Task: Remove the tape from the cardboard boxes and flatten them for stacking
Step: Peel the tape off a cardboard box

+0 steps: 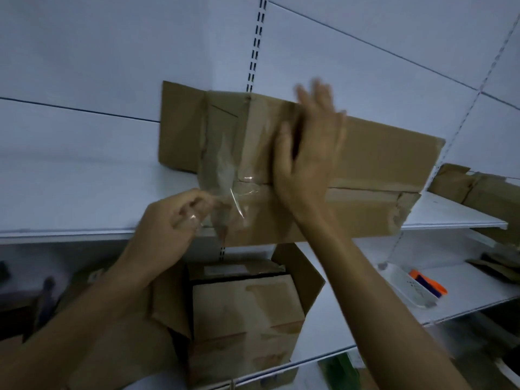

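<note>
A long brown cardboard box lies on a white shelf and juts over its front edge. Clear tape hangs loose from the box's left part. My left hand pinches the lower end of that tape strip, just left of the box. My right hand lies flat against the box's front face with fingers straight, pointing up; its fingertips are blurred. Below, an open cardboard box with raised flaps stands on a lower shelf.
More cardboard lies at the right end of the upper shelf. A white tray holding an orange and blue tool sits on the lower right shelf. White back panels with slotted uprights rise behind.
</note>
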